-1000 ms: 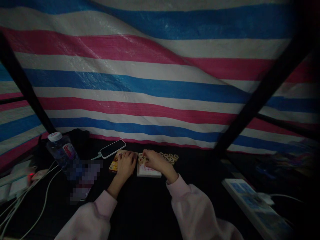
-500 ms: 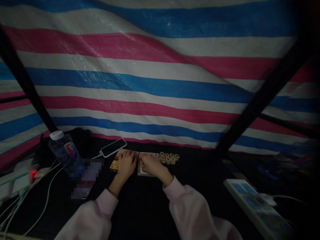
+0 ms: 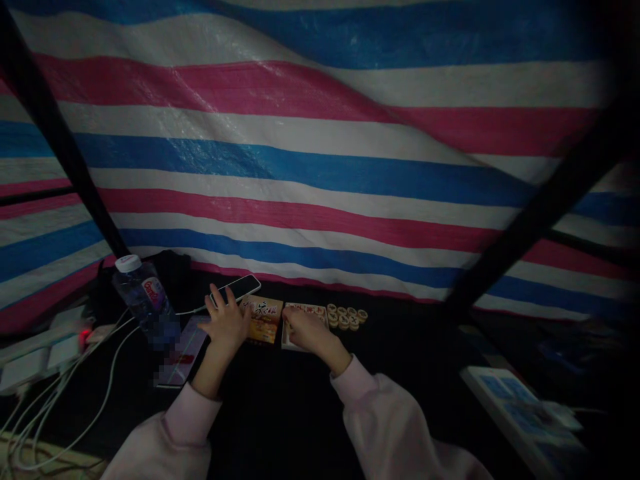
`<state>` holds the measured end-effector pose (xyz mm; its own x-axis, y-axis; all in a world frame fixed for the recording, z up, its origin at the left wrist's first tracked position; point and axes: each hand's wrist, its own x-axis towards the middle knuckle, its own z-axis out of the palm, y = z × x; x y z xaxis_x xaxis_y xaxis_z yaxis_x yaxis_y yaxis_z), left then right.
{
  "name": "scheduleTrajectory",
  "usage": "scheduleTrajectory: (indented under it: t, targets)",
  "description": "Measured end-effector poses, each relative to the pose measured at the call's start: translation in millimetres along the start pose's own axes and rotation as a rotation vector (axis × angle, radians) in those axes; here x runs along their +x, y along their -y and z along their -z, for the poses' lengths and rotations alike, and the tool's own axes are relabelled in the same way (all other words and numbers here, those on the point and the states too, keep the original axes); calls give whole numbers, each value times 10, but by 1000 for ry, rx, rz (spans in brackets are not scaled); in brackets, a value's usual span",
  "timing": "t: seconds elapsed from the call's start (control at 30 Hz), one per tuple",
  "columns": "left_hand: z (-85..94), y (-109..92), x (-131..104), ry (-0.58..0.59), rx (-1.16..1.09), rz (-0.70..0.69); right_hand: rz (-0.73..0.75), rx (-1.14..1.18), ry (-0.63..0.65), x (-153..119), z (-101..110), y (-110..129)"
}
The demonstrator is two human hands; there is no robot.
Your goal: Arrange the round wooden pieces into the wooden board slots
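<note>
Neither grip held anything clearly: her left hand hovered open above the phone, right hand resting in the half-filled white tray, loose wooden pieces lying beside it unpacked.

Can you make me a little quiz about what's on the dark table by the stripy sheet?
1. True or false: the left hand is reaching toward the phone.
2. What lies just right of the white box? A) round game pieces B) a spoon C) scissors
3. Fill in: the right hand rests on the white ___.

Key:
1. True.
2. A, the round game pieces.
3. Box.
</note>
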<state>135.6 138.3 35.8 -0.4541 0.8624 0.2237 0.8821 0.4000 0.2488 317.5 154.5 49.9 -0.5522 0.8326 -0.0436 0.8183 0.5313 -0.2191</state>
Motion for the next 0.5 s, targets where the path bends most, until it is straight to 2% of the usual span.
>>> scheduleTrajectory:
  t: [0.17, 0.3, 0.43, 0.5]
  targets:
    - [-133, 211, -8, 116, -51, 77, 8, -3, 2, 14, -36, 3]
    - [-221, 273, -23, 142, -110, 74, -4, -3, -5, 14, -36, 9]
    - [-144, 266, -16, 93, -55, 65, -8, 12, 14, 4, -7, 20]
    - [-84, 260, -5, 82, -14, 10, 3, 35, 17, -6, 9, 32]
